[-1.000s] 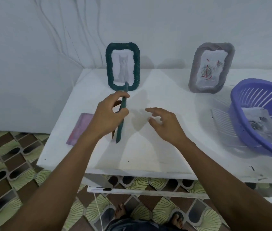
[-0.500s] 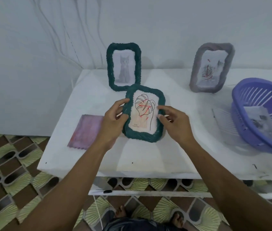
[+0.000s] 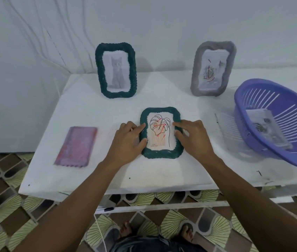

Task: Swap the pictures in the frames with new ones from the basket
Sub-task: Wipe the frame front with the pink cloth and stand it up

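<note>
A dark green woven frame [image 3: 162, 155] with a leaf line drawing lies flat, face up, on the white table [image 3: 162, 177]. My left hand [image 3: 127, 140] holds its left edge between thumb and fingers. My right hand [image 3: 192, 137] holds its right edge, fingertips on the rim. A second green frame [image 3: 98, 70] with a grey cat picture stands at the back against the wall. A grey frame [image 3: 196, 73] with a scribbled picture stands at the back right. The purple slotted basket [image 3: 242, 124] at the right holds a small stack of pictures [image 3: 266, 130].
A pink-purple rectangular piece [image 3: 76, 144] lies flat on the table's left side. The table's front edge is close to my forearms. Patterned floor tiles and my feet show below. Thin white cables hang on the wall at the back left.
A second ago my left hand held the green frame edge-on and my right hand was free. Both hands then took it face up, and now it lies flat on the table.
</note>
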